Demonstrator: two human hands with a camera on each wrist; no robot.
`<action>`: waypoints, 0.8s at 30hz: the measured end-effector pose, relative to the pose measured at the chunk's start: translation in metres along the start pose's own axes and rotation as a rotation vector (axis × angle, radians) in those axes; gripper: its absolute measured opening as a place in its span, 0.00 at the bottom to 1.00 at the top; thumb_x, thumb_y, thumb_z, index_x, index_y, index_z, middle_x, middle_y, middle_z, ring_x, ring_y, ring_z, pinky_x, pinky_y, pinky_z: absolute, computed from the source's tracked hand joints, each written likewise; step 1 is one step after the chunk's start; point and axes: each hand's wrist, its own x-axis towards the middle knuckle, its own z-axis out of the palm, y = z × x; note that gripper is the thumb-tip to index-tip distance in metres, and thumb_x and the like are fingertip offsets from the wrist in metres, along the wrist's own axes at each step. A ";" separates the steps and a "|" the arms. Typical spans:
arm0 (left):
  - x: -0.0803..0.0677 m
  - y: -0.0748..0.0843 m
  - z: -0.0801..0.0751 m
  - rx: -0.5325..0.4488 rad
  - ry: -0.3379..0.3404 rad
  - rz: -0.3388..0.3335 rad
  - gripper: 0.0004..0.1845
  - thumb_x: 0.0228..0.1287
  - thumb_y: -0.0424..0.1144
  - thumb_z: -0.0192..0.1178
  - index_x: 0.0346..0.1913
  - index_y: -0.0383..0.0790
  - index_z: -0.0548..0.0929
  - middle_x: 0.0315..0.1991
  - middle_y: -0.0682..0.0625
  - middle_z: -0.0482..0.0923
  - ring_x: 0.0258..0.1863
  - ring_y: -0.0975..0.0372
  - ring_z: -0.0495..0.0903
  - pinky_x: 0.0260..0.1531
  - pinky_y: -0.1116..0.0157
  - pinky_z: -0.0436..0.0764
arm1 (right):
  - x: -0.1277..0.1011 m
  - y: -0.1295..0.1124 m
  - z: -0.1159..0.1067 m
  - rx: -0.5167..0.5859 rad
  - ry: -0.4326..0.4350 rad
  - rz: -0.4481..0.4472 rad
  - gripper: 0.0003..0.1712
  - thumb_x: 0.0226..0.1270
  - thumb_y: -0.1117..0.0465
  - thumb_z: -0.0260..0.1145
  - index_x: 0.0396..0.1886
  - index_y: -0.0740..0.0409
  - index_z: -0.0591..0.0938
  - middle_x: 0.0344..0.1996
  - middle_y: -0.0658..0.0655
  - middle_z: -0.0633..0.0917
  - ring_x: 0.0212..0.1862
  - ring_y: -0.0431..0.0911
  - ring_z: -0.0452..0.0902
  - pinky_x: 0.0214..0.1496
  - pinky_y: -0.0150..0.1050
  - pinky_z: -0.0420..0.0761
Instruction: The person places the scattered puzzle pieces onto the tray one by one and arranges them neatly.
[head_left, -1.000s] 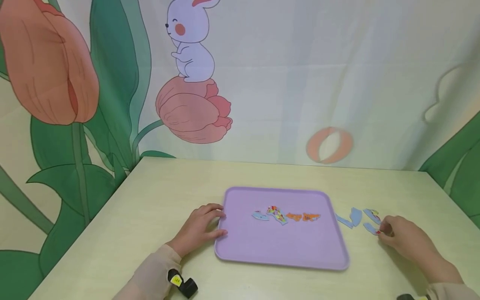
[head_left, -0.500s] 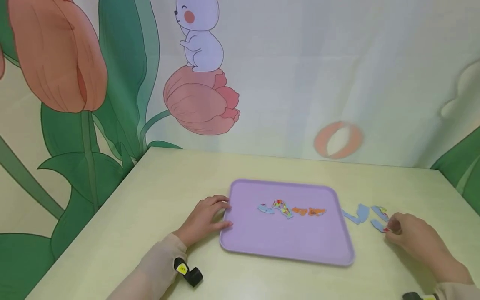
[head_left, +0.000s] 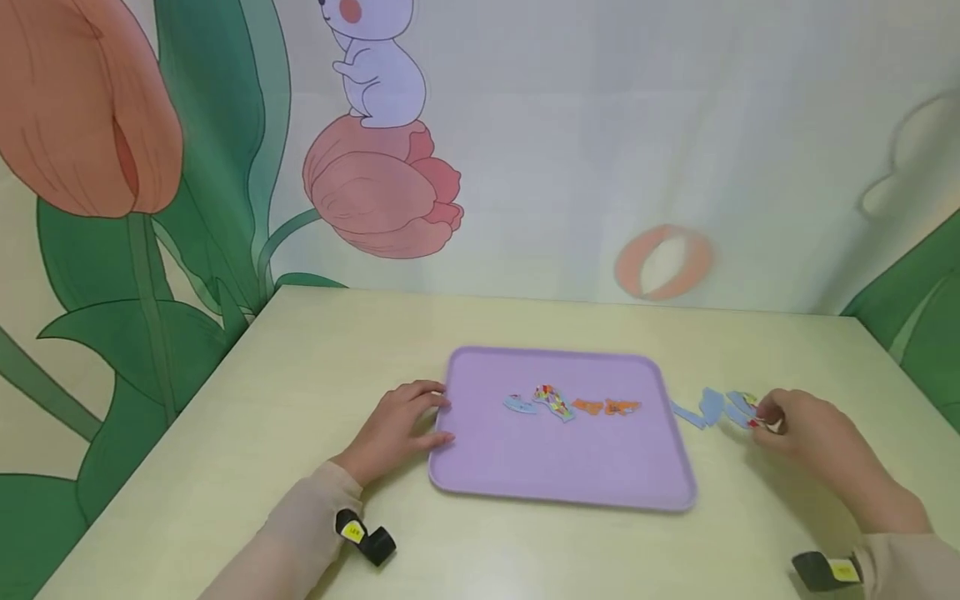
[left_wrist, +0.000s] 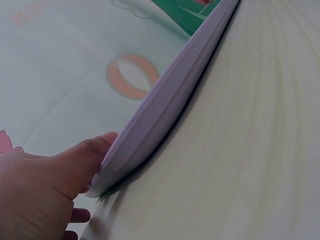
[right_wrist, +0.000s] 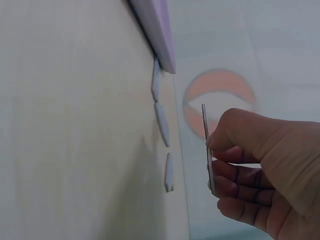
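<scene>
A purple tray (head_left: 480,475) lies on the pale table, with a short row of coloured puzzle pieces (head_left: 572,406) joined across its middle. My left hand (head_left: 438,419) holds the tray's near left corner, and its thumb (left_wrist: 85,155) presses the rim (left_wrist: 170,100). Right of the tray, my right hand (head_left: 761,417) pinches a thin puzzle piece (right_wrist: 207,145) between thumb and fingers and holds it off the table. Three loose blue pieces (head_left: 705,408) lie flat between that hand and the tray; the right wrist view shows them edge-on (right_wrist: 162,122).
The pale wooden table (head_left: 337,358) ends at a cloth backdrop printed with tulips, a rabbit and a ball (head_left: 660,262). Black wrist straps with yellow tags (head_left: 363,537) sit on both sleeves. The tray's corner (right_wrist: 157,30) is close to the loose pieces.
My right hand has picked one loose piece off the table and raised it slightly towards the other pieces. My left hand has stayed on the tray. The head camera has shifted a little.
</scene>
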 end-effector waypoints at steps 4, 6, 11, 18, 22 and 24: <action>-0.002 -0.004 -0.002 -0.003 0.020 0.008 0.23 0.52 0.52 0.70 0.49 0.43 0.82 0.59 0.47 0.76 0.60 0.51 0.74 0.61 0.50 0.71 | 0.008 -0.015 -0.007 0.005 0.019 -0.034 0.11 0.55 0.61 0.68 0.33 0.64 0.80 0.28 0.56 0.83 0.30 0.44 0.74 0.30 0.37 0.72; -0.002 -0.004 -0.001 -0.007 0.024 0.017 0.23 0.52 0.51 0.70 0.49 0.43 0.82 0.59 0.48 0.76 0.60 0.51 0.74 0.61 0.50 0.71 | 0.009 -0.020 -0.011 0.003 0.027 -0.044 0.10 0.55 0.61 0.68 0.34 0.64 0.80 0.27 0.55 0.83 0.30 0.43 0.74 0.30 0.36 0.72; 0.001 -0.002 0.004 -0.013 0.023 0.032 0.23 0.52 0.52 0.71 0.49 0.43 0.82 0.59 0.47 0.76 0.59 0.51 0.74 0.60 0.50 0.71 | 0.012 -0.030 -0.019 -0.007 0.021 -0.061 0.10 0.55 0.61 0.67 0.34 0.63 0.79 0.26 0.54 0.82 0.29 0.43 0.73 0.30 0.36 0.71; 0.001 -0.002 0.002 0.003 0.035 0.043 0.23 0.52 0.52 0.70 0.48 0.43 0.82 0.58 0.47 0.76 0.58 0.51 0.75 0.58 0.50 0.72 | 0.023 -0.056 -0.027 0.015 0.029 -0.102 0.09 0.54 0.63 0.66 0.35 0.62 0.79 0.27 0.54 0.82 0.30 0.43 0.74 0.29 0.35 0.71; 0.001 -0.002 0.002 0.001 0.039 0.047 0.23 0.52 0.51 0.71 0.48 0.43 0.82 0.58 0.47 0.77 0.58 0.51 0.75 0.58 0.50 0.72 | 0.027 -0.072 -0.027 0.023 0.034 -0.129 0.08 0.54 0.63 0.66 0.34 0.60 0.78 0.27 0.53 0.81 0.30 0.43 0.73 0.29 0.35 0.71; 0.001 -0.001 0.003 -0.004 0.035 0.046 0.23 0.52 0.51 0.70 0.48 0.43 0.82 0.58 0.46 0.76 0.58 0.50 0.75 0.58 0.50 0.72 | 0.028 -0.079 -0.025 0.029 0.029 -0.140 0.07 0.55 0.63 0.65 0.34 0.59 0.78 0.27 0.52 0.80 0.30 0.43 0.73 0.29 0.35 0.71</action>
